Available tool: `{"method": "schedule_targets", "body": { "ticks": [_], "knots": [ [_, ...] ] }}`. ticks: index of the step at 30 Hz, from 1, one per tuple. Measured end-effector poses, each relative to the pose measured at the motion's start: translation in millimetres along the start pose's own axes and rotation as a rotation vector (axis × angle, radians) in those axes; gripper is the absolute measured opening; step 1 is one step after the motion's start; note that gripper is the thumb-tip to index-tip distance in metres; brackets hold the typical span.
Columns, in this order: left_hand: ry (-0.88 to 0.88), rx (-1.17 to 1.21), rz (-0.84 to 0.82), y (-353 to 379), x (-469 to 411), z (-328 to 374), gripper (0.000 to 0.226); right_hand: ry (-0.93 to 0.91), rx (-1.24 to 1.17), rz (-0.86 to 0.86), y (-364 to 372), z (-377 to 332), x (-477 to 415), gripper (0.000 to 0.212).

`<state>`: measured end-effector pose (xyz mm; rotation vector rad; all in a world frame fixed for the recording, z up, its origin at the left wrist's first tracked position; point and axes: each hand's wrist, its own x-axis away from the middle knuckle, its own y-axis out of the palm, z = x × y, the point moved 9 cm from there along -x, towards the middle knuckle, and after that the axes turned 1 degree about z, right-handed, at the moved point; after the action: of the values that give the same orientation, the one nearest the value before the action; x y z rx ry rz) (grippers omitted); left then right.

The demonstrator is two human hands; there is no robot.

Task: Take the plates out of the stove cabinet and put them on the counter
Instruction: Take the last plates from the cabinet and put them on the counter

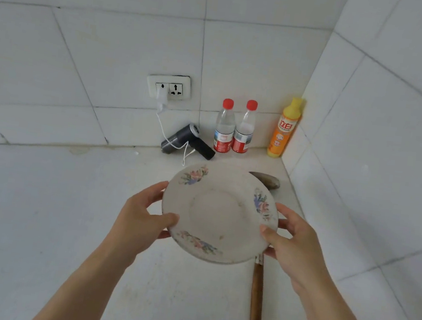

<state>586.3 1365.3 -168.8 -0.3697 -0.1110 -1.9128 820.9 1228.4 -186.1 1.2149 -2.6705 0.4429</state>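
Note:
A white plate (218,214) with pink and blue flower prints on its rim is held above the white counter (52,207), tilted slightly toward me. My left hand (144,215) grips its left rim, thumb on top and fingers under. My right hand (288,238) grips the right rim the same way. The stove cabinet is out of view.
A wooden-handled utensil (257,293) lies on the counter partly under the plate, its dark head (268,180) showing behind. At the back wall stand two red-capped water bottles (233,128), an orange detergent bottle (284,129) and a grey plugged-in device (188,141). Tiled walls close the right corner.

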Motion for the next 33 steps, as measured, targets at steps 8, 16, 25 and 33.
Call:
{"method": "schedule_targets", "body": {
  "ticks": [8,16,25,33],
  "knots": [
    [-0.116,-0.015,0.088,27.5,-58.4,-32.7,0.057,0.095,0.059,-0.105,15.4,31.5,-85.8,0.048],
    [-0.2,-0.056,0.069,48.8,-106.4,-59.0,0.052,0.144,0.121,-0.116,23.7,51.2,-135.0,0.038],
    [-0.242,-0.091,0.048,47.6,-126.5,-78.7,0.055,0.176,0.162,-0.13,36.3,69.5,-149.7,0.044],
    [-0.215,-0.159,0.03,43.2,-135.8,-91.9,0.065,0.206,0.169,-0.105,38.9,90.1,-151.3,0.057]
  ]
}}
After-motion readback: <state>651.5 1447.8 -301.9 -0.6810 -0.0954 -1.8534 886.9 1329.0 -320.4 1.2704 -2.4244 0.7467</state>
